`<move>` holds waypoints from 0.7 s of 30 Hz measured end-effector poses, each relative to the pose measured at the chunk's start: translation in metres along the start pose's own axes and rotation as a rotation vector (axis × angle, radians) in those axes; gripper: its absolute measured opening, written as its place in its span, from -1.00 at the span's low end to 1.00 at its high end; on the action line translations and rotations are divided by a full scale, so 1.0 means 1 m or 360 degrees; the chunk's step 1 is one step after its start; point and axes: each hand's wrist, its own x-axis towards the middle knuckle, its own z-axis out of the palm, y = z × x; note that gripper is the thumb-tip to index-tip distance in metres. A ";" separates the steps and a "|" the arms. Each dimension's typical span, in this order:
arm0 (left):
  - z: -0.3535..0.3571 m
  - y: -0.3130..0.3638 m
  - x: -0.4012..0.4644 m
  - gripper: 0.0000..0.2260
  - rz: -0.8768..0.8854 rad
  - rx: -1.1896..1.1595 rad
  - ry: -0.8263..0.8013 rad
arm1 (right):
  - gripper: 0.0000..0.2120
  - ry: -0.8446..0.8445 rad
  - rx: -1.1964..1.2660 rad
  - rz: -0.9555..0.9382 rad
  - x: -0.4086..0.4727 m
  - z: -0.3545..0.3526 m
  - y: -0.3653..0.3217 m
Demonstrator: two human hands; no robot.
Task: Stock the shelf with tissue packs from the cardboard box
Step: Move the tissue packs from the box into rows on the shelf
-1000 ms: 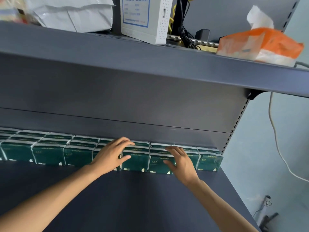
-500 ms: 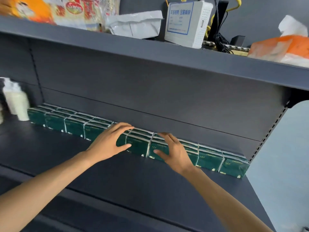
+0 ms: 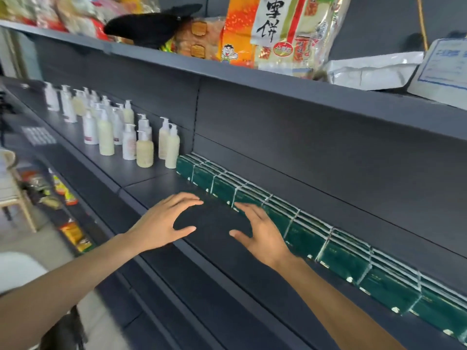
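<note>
Both hands are hovering over the front of the dark grey shelf [image 3: 177,281], and neither is holding anything. The left hand [image 3: 161,223] is spreading its fingers, thumb out, above bare shelf surface, apart from the stock. The right hand [image 3: 262,233] is likewise lying open with straight fingers; its fingertips are reaching the front face of the row, though contact cannot be confirmed.

The green tissue packs [image 3: 341,253] are standing in a continuous row against the back panel, running from just beside the pump bottles [image 3: 141,145] toward the right edge of view. White seams are showing between neighbouring packs. The cardboard box is not appearing in view.

Handling assessment, as judgement: the packs are likely light and soft, film-wrapped, and compressible, so the wrap may be slippery and a hard squeeze would dent them without breaking anything. Each is best being taken across its two broad faces, thumb on one and fingers on the other, or several being clamped end to end between flat palms. Sliding along the shelf is looking easy; the tight row is offering little finger room between packs.
</note>
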 end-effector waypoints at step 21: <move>-0.140 -0.292 -0.353 -0.50 -0.0817 0.0078 -0.0027 | -0.38 -0.0663 0.0336 -0.0539 0.144 0.331 -0.312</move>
